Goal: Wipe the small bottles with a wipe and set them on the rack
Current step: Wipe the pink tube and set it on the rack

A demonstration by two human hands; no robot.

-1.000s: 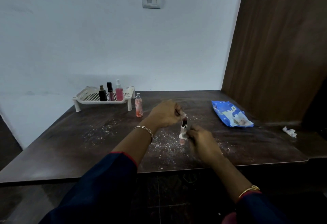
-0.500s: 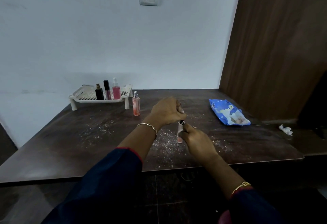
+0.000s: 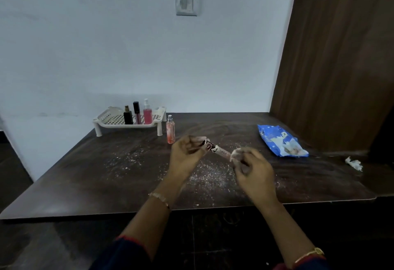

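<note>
Right hand (image 3: 252,170) pinches the wipe (image 3: 236,152) around the small tube (image 3: 220,152)'s base, rubbing it clean; left hand (image 3: 187,152) fingers clamp its cap, steadying it above mid-counter (image 3: 106,180). Rack (image 3: 110,118) waits at the far-left corner.

Small bottle (image 3: 219,152) now tilted sideways between hands, formerly upright.

The table (image 3: 106,176) is dark wood-look laminate, matt, with a faint sheen and white powdery specks at its centre. At 11 o'clock the rack (image 3: 110,118) is cream perforated plastic; the spray bottle (image 3: 170,130) beside it looks like clear glass or plastic. The wipes packet (image 3: 281,142) at 2 o'clock is glossy blue film. The panel (image 3: 341,56) is brown wood-grain, the wall (image 3: 85,46) smooth matt paint.
</note>
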